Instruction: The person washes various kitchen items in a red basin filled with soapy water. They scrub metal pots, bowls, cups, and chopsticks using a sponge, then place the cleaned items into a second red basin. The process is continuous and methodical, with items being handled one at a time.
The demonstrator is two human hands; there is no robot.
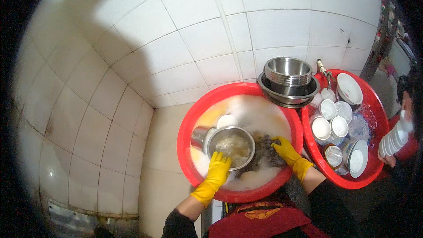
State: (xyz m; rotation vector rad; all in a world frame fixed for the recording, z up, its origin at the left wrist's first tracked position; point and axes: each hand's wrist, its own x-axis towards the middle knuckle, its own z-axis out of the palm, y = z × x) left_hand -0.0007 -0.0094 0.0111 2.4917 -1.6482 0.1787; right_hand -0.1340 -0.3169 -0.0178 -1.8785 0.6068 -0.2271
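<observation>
A large red plastic tub (186, 119) of sudsy water stands before me. My left hand (218, 165), in a yellow rubber glove, grips the near rim of a round stainless steel bowl (251, 145) holding cloudy liquid. My right hand (285, 150), gloved alike, has its fingers curled at the edge of a dark, wet, mesh-like scrubbing cloth (264, 153); part of the cloth is under the water. Left of and behind the bowl lie a metal container (198, 136) and a white round dish (227, 121), partly hidden.
Stacked steel bowls (288, 79) rest in a wider steel basin (261, 87) by the tubs' rims. A second red tub (376, 112) holds several white bowls and cups (321, 128) under a tap (327, 72). At right, another person's hand (389, 160) holds stacked white cups (393, 142). Tiled walls (205, 46) border the left.
</observation>
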